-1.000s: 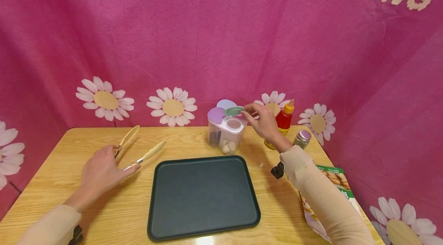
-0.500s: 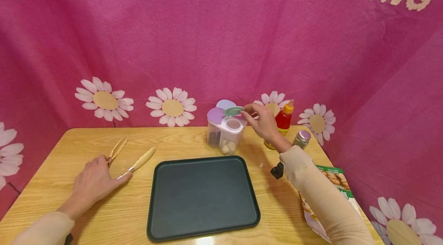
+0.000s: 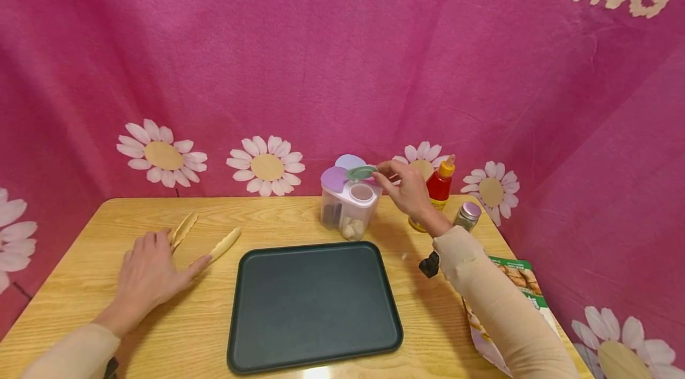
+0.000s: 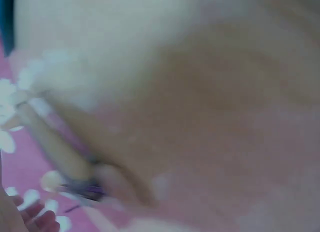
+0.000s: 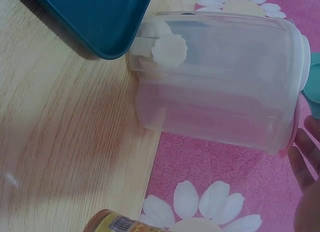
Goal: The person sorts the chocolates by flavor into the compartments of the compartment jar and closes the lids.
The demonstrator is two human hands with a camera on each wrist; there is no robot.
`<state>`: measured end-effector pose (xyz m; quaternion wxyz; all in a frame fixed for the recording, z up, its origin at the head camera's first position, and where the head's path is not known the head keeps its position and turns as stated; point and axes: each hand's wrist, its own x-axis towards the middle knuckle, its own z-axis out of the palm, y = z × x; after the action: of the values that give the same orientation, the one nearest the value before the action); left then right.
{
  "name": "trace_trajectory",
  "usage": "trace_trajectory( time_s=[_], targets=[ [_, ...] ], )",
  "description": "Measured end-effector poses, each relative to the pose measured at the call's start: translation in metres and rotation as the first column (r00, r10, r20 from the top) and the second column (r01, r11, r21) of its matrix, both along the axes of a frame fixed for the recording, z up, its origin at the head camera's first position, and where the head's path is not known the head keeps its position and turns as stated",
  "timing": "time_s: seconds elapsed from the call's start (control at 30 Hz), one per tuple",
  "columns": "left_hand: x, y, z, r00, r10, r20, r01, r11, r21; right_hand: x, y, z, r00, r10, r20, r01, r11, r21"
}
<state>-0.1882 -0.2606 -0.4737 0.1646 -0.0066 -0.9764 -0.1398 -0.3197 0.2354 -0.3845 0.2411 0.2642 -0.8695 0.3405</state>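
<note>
Wooden-tipped tongs (image 3: 226,243) lie spread on the table at the left. My left hand (image 3: 150,275) is over their handle end, fingers loosely extended; whether it touches them is hard to tell. In the blurred left wrist view, the tongs (image 4: 55,147) look apart from the fingertips. My right hand (image 3: 411,188) pinches the edge of a raised green lid (image 3: 361,172). This lid belongs to a clear storage container (image 3: 348,203) with other lids in purple, blue and pink. White pieces (image 3: 353,228) sit in its uncovered compartment, and dark ones in another.
A dark tray (image 3: 316,301) lies mid-table before the container. Behind my right forearm stand a red sauce bottle (image 3: 440,184) and a spice jar (image 3: 467,215). A printed packet (image 3: 516,275) lies partly under that sleeve. A pink curtain (image 3: 321,69) hangs behind the table.
My left hand has lowered the tongs toward the near left, and its fingers have loosened over them. The right hand and green lid have stayed in place.
</note>
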Motion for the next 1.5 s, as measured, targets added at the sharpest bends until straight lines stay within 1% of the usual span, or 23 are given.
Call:
trace_trajectory(
  time_s=[0.1,0.23,0.33,0.37,0.43,0.5,0.57,0.7,0.77,0.83,0.93,1.03,1.13,1.2,1.33,1.5],
  targets=[
    [-0.009,0.015,0.015,0.997,-0.048,-0.068,0.051,0.998,0.045,-0.001,0.001,-0.001,1.000,-0.007,0.001,0.007,1.000,0.000],
    [-0.024,0.043,0.039,0.988,-0.128,-0.087,0.137,0.985,0.104,-0.001,0.001,-0.001,1.000,-0.002,-0.011,0.001,1.000,-0.003],
    [-0.039,0.067,0.054,0.974,-0.203,-0.099,0.216,0.965,0.149,0.000,0.001,-0.001,1.000,0.008,-0.013,-0.008,1.000,-0.015],
    [-0.044,0.075,0.058,0.966,-0.232,-0.111,0.248,0.954,0.166,0.000,0.002,-0.001,1.000,0.008,-0.012,-0.008,1.000,-0.017],
    [-0.054,0.092,0.063,0.945,-0.293,-0.147,0.318,0.926,0.203,0.000,0.002,-0.001,1.000,0.006,-0.009,-0.006,1.000,-0.020],
    [-0.063,0.109,0.068,0.919,-0.347,-0.187,0.385,0.893,0.233,0.000,0.002,-0.002,1.000,0.001,-0.009,-0.001,1.000,-0.018],
    [-0.070,0.126,0.072,0.895,-0.389,-0.218,0.438,0.860,0.263,0.001,0.001,-0.002,1.000,-0.001,-0.011,0.000,1.000,-0.013],
    [-0.084,0.161,0.080,0.855,-0.451,-0.257,0.516,0.795,0.319,0.001,0.001,-0.003,1.000,0.002,-0.022,-0.002,1.000,-0.007],
    [-0.090,0.177,0.085,0.840,-0.472,-0.269,0.541,0.769,0.340,0.001,0.002,-0.003,1.000,0.002,-0.024,-0.003,1.000,-0.009],
    [-0.096,0.192,0.090,0.829,-0.486,-0.278,0.558,0.748,0.359,0.000,0.002,-0.004,1.000,0.002,-0.022,-0.002,1.000,-0.011],
    [-0.102,0.211,0.096,0.819,-0.499,-0.282,0.573,0.725,0.381,0.000,0.002,-0.004,1.000,0.005,-0.019,-0.005,1.000,-0.015],
    [-0.109,0.227,0.100,0.809,-0.513,-0.286,0.587,0.709,0.391,0.000,0.001,-0.004,1.000,0.011,-0.018,-0.011,1.000,-0.016],
    [-0.114,0.239,0.101,0.813,-0.518,-0.267,0.582,0.703,0.408,0.001,0.001,-0.003,1.000,0.010,-0.019,-0.010,1.000,-0.012],
    [-0.117,0.247,0.101,0.817,-0.519,-0.251,0.575,0.704,0.417,0.001,0.002,-0.002,1.000,0.002,-0.019,-0.002,1.000,-0.007],
    [-0.121,0.257,0.100,0.829,-0.513,-0.221,0.556,0.715,0.425,0.001,0.001,-0.002,1.000,-0.002,-0.026,0.002,1.000,-0.003],
    [-0.123,0.264,0.098,0.833,-0.506,-0.224,0.551,0.720,0.422,0.001,0.000,-0.003,0.999,0.008,-0.043,-0.008,1.000,-0.009]
  ],
)
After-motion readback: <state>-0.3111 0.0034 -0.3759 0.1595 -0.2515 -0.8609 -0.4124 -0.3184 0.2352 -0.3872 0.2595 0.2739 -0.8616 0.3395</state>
